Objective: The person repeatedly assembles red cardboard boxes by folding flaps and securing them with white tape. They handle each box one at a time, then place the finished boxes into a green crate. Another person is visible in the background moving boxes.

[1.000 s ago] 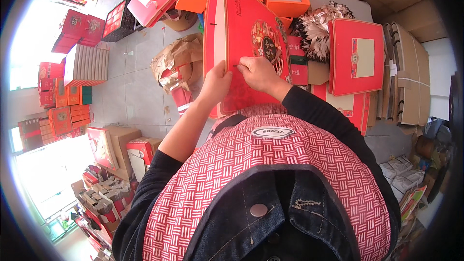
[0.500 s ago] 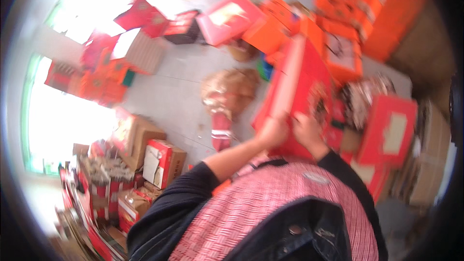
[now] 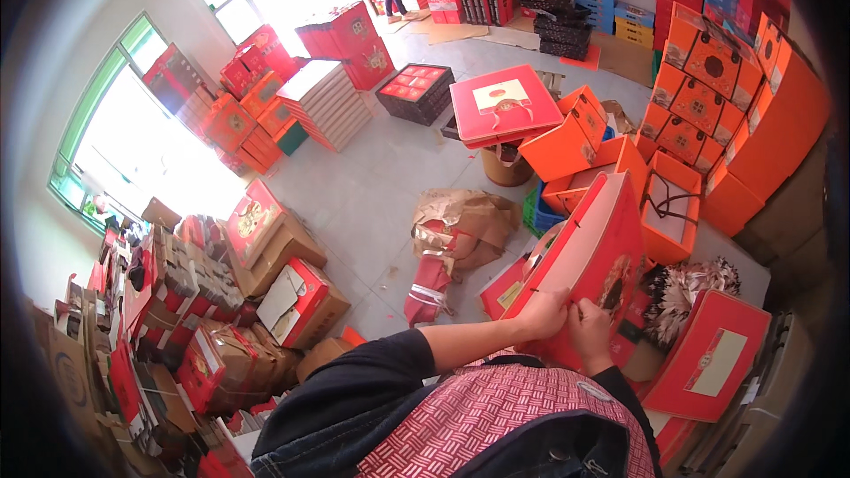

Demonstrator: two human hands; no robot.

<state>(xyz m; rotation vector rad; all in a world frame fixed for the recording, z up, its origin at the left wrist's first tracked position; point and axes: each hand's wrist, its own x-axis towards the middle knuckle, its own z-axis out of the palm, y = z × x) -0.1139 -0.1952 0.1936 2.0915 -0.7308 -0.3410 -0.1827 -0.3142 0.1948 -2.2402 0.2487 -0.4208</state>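
Note:
A large red gift box (image 3: 611,239) with a pale pink side and a dark gold-brown ornament stands tilted in front of me. My left hand (image 3: 542,314) is closed in a fist against its pink side, where a short dark cord-like bit shows close to the fingers. Beside it, my right hand (image 3: 591,327) is closed in a pinch at the red face, with a small dark bit at its fingertips. What either hand grips is too small or hidden to make out. Another dark bit shows higher up on the pink side.
Open orange boxes (image 3: 670,208) stand beyond the red box. A closed red box (image 3: 505,106) lies on top of things ahead. Crumpled brown paper (image 3: 469,221) lies on the grey floor. At right are a bunch of dark-and-white cords (image 3: 695,296) and another red box (image 3: 713,354). Stacked cartons (image 3: 305,301) line the left.
The view has swung, so the room sits lower and further right in the picture. Both hands stay closed at the red gift box; the earlier frame is blurred.

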